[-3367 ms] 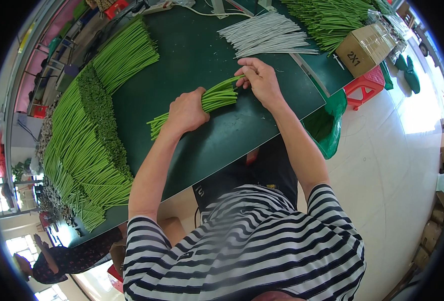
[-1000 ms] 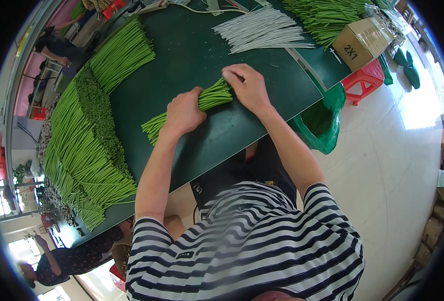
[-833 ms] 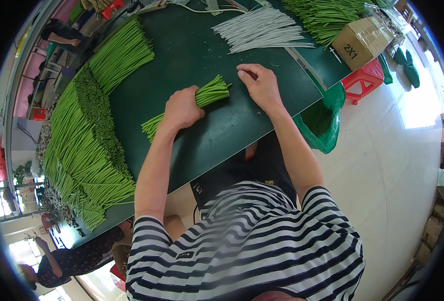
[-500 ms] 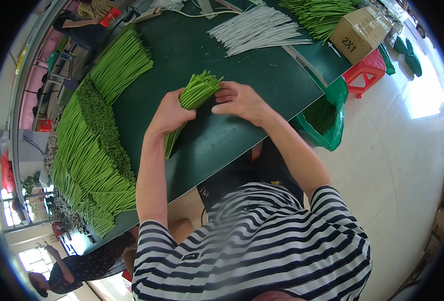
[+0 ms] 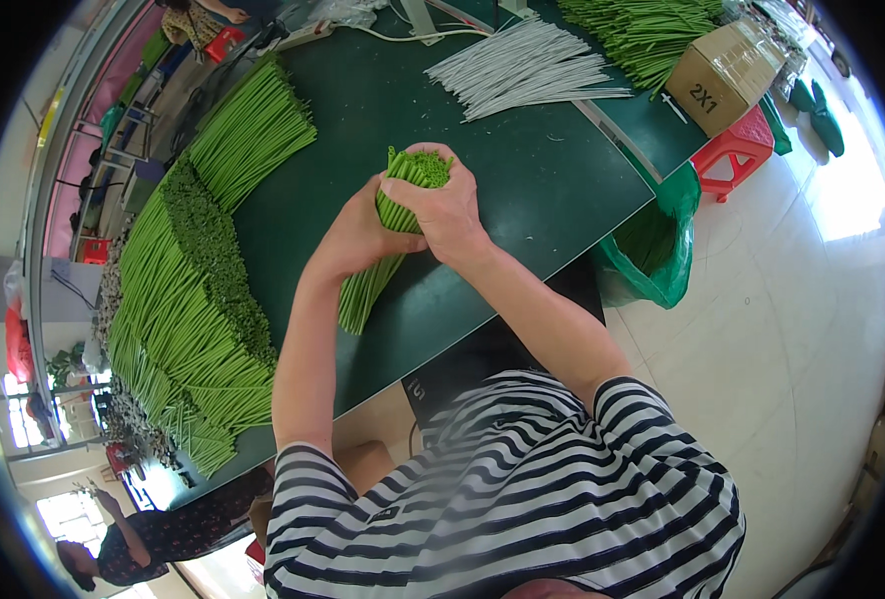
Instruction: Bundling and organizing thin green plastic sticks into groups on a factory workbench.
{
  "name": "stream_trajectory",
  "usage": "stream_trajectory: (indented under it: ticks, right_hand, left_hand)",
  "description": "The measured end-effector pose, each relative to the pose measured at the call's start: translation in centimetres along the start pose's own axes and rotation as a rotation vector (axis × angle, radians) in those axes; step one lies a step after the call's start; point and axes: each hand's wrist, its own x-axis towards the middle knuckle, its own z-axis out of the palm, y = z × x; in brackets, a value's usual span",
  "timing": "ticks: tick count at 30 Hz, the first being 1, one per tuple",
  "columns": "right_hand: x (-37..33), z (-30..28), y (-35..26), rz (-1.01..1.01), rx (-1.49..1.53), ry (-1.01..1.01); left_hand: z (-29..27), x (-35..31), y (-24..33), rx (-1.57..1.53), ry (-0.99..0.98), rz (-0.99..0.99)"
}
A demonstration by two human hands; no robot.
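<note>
Between my hands a thick bundle of thin green stems (image 5: 367, 295) is held at a tilt above the dark green table (image 5: 332, 110). My left hand (image 5: 358, 232) wraps round its left side and middle. Near the upper end, my right hand (image 5: 450, 208) closes round the bundle from the right, its thumb lying across the front. The cut tips at the top sit close together. To the left, a long heap of similar green stems (image 5: 178, 299) lies along the table, and a further pile (image 5: 253, 130) is stacked beyond it.
White thin sticks (image 5: 522, 68) lie at the far side. More green stems (image 5: 642, 35) and a cardboard box (image 5: 724, 75) stand at far right. A red stool (image 5: 737, 155) and a green bag (image 5: 652, 250) are beside the table edge. Another person (image 5: 143, 534) is at lower left.
My right hand, partly off the bundle before with fingers apart, now grips its upper end. The bundle stands more gathered, its tips more even.
</note>
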Motion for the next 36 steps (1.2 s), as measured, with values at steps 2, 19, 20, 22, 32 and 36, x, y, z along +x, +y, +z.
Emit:
stream_trajectory:
  ticks: [2,19,20,22,32,36]
  right_hand:
    - [0.1,0.2,0.1,-0.006,-0.059,0.039]
    - [4.6,-6.1,-5.5,-0.272,-0.653,-0.494]
    - [4.6,-5.7,-4.9,-0.233,-0.658,-0.545]
    - [3.6,-5.4,-3.2,-0.107,-0.753,-0.609]
    - [4.3,-4.7,-1.3,-0.006,-0.588,-0.447]
    - [6.1,-6.4,-2.9,-0.188,-0.64,-0.286]
  left_hand:
    - [1.6,-0.6,1.1,0.241,0.155,0.017]
    - [0.3,0.3,-1.7,0.205,0.028,-0.014]
    - [0.3,0.4,-2.0,0.203,0.025,-0.017]
    - [0.5,0.6,-2.2,0.211,-0.031,-0.043]
    - [1.1,1.0,-1.3,0.267,0.011,-0.157]
    - [0.2,0.6,-2.5,0.328,0.136,-0.141]
